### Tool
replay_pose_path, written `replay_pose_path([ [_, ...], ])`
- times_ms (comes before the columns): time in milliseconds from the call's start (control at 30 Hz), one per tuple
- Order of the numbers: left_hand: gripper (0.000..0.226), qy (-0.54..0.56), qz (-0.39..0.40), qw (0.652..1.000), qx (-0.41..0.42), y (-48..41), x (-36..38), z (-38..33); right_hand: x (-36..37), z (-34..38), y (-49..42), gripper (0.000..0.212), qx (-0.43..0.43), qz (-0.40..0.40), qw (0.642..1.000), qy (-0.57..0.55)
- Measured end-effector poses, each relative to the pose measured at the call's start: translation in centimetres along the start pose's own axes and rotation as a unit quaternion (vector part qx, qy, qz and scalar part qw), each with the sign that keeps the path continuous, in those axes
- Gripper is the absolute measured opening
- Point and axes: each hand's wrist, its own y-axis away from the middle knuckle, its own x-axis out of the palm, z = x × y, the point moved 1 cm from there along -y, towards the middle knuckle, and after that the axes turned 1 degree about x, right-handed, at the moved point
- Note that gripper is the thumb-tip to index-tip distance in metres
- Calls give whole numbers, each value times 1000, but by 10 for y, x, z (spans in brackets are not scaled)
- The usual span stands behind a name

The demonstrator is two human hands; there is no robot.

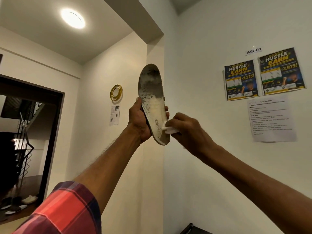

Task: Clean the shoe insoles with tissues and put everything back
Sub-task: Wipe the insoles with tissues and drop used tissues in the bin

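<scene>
Two hands up at centre frame: left hand [139, 119] gripped the grimy insole [152, 102] upright, right hand [183, 130] pinched the tissue [170, 130] against its heel. Firm strokes toward that dark toe would have served best.

You hold a grimy insole [152, 92] upright before a white wall [202, 166], your left grip [138, 119] wrapped round its middle, the dark toe end up. Your right grip [185, 130] pinches a white tissue [171, 130] against the pale heel end, beside the printed word FASHION. Two HUSTLE EARN posters [241, 80] and a WS-01 label [253, 51] hang at right. A gold ring [116, 92] sits left of the insole, and a ceiling light [73, 18] glows above.
</scene>
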Motion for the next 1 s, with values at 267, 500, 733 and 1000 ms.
replay_pose_path([
  [267, 66, -18, -11, 1000, 6, 2, -1, 7, -1, -1, -15, 19, -16, -25, 999, 20],
  [500, 66, -18, -17, 1000, 2, 4, 0, 9, -6, -2, -27, 20, -9, -55, 998, 31],
  [733, 63, -45, -14, 999, -6, 9, 5, 14, -14, -5, -33, 21, 3, -59, 998, 30],
  [1000, 61, -57, -7, 998, -18, 11, 10, 20, -22, -12, -37, 22, 7, -75, 996, 49],
])
